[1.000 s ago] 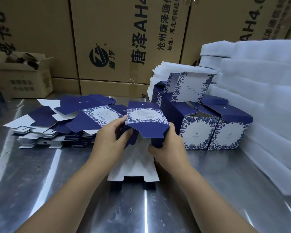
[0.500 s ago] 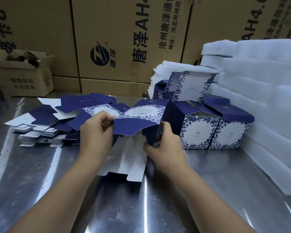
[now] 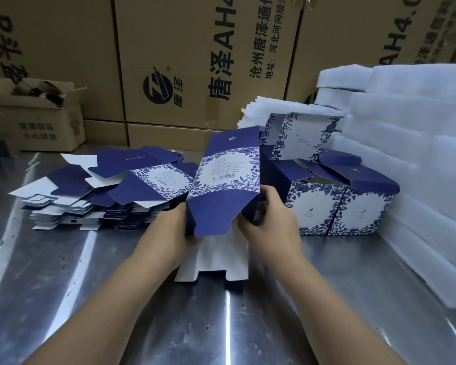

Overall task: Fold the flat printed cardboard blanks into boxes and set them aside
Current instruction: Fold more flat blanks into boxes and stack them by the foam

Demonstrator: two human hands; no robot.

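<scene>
Half-folded blank (image 3: 221, 180), open-flapped boxes (image 3: 316, 206), carton (image 3: 50, 130) (dark items (image 3: 53, 98))

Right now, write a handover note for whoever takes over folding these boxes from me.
Left hand: grips the blank's left edge. Right hand: grips its right edge. The blank is held up over the table, partly opened, flaps not closed.
Done: at least three boxes stand at right beside the foam, front two with top flaps open.
Left: finish this blank, set it with the boxes, then work through the pile of flat blanks at left.
</scene>
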